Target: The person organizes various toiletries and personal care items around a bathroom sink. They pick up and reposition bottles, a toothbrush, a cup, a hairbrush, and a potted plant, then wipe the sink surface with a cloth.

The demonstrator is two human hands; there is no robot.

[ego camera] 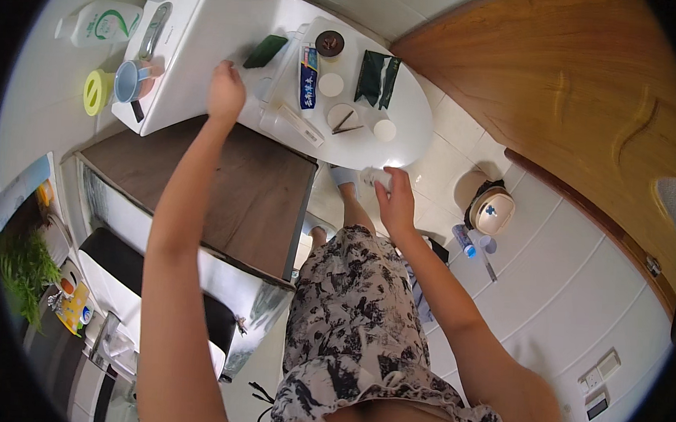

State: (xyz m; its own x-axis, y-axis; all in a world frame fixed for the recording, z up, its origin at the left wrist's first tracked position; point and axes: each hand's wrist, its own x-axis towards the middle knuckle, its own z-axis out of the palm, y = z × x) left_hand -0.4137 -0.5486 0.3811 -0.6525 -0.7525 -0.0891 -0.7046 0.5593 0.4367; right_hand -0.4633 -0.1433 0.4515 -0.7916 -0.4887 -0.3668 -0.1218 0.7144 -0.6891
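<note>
My right hand (397, 200) holds a small white bottle (377, 178) just off the front rim of a white toilet lid (415, 109). My left hand (228, 90) is beside a dark green flat item (265, 52); fingers look curled, and whether it holds anything is hidden. On the lid are a blue and white toothpaste box or tube (308, 77), a dark round-lidded jar (329, 44), a dark green packet (378, 79), a white round lid (331, 85), another round container (343, 118) with metal tweezers (347, 123) across it, a white round piece (384, 130) and a slim white box (301, 126).
A brown-topped cabinet (247, 189) stands at left. Above it, a white surface holds a blue cup (128, 81), a yellow-green lidded container (96, 93) and a white bottle (104, 25). A beige bin (492, 207) stands at right, near a wooden door (551, 79).
</note>
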